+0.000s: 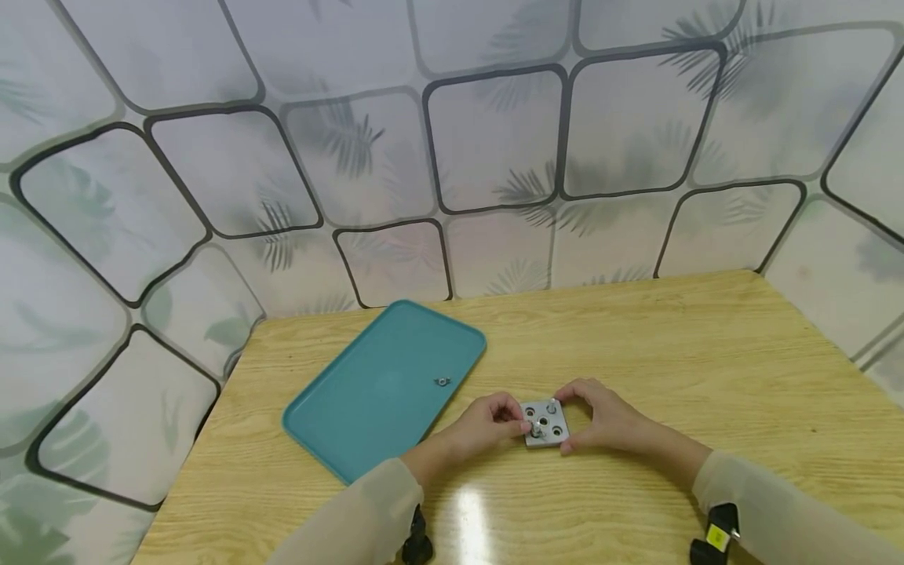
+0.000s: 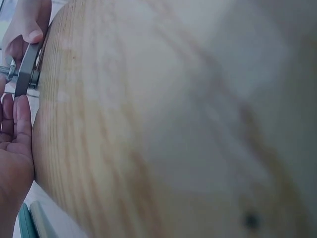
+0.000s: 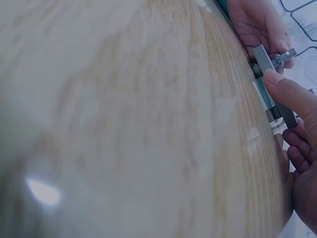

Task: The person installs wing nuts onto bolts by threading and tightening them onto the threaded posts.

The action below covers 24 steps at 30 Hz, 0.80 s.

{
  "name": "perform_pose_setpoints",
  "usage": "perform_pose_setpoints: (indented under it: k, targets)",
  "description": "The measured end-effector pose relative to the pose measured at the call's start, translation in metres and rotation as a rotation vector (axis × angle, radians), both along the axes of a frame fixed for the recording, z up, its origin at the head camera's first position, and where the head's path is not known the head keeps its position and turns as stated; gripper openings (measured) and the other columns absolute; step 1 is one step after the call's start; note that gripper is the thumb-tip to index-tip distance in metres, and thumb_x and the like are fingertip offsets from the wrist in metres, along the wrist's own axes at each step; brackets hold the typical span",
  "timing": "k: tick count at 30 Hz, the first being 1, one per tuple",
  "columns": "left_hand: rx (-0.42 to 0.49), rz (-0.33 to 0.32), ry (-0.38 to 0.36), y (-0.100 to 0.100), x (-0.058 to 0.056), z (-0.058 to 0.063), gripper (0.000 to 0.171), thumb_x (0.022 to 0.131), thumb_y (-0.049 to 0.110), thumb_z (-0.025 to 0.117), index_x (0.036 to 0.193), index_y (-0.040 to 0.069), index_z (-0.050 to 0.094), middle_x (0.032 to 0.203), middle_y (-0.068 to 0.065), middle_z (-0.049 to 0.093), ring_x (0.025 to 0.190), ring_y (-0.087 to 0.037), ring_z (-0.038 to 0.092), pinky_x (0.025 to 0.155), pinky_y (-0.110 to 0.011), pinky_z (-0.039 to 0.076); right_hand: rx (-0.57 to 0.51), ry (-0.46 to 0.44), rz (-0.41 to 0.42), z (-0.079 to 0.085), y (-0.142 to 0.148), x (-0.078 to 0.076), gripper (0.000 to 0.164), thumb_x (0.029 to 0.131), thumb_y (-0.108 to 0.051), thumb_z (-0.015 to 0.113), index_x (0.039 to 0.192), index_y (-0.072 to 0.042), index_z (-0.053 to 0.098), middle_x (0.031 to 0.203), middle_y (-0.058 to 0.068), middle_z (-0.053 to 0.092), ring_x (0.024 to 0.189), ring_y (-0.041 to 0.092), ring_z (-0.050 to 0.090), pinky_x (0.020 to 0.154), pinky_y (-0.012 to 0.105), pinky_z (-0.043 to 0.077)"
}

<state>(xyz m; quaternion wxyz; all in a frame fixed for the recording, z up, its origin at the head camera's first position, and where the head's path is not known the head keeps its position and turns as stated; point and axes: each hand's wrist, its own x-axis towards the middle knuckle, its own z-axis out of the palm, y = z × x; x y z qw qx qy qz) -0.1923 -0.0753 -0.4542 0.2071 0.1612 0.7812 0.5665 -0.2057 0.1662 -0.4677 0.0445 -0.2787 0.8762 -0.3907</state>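
A small square metal plate [image 1: 554, 434] with several round holes is between my two hands, low over the table. My right hand [image 1: 610, 420] grips its right side, thumb at the near edge and fingers at the far corner. With thumb and fingertips, my left hand [image 1: 480, 424] pinches a wing nut [image 1: 538, 431] on a threaded bolt standing up near the plate's near left corner. A second bolt [image 1: 552, 407] rises by the far right corner. In the right wrist view the bolt [image 3: 283, 57] sticks out past the plate [image 3: 263, 62]; bolt heads show underneath.
A teal tray [image 1: 367, 392] lies at an angle on the wooden table [image 1: 657, 345], left of my hands. One loose wing nut [image 1: 442, 381] lies on it near its right edge. Patterned curtain [image 1: 494, 141] hangs behind the table and along its sides.
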Motion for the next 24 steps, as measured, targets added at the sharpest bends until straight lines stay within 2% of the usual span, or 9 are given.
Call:
perform_pose_setpoints:
  k: [7,15,24]
  targets:
    - [0.029,-0.031,-0.021,-0.0009,-0.0006,-0.0017,0.016,0.086,0.022,0.063,0.095,0.008,0.064,0.087,0.003,0.06,0.079,-0.007,0.053,0.071,-0.021,0.043,0.009,0.003,0.002,-0.0026,0.0007,-0.0008,0.067,0.056,-0.047,0.082,0.109,-0.015,0.056,0.108,-0.005,0.056,0.101,0.013,0.047,0.088,0.031,0.038]
    - [0.011,-0.073,0.003,-0.0016,-0.0008,-0.0009,0.022,0.076,0.014,0.073,0.098,0.012,0.067,0.088,0.003,0.057,0.078,-0.007,0.053,0.067,-0.018,0.044,0.004,-0.007,0.003,-0.0011,0.0002,-0.0005,0.068,0.056,-0.047,0.082,0.109,-0.014,0.056,0.108,-0.005,0.056,0.102,0.015,0.047,0.089,0.033,0.037]
    - [0.024,-0.083,0.021,-0.0022,0.0001,0.0001,0.022,0.077,0.012,0.072,0.097,0.008,0.066,0.087,0.003,0.056,0.077,-0.004,0.052,0.068,-0.016,0.044,-0.011,0.005,0.009,-0.0006,0.0004,-0.0003,0.066,0.056,-0.045,0.083,0.108,-0.015,0.057,0.107,-0.007,0.056,0.1,0.013,0.046,0.087,0.03,0.038]
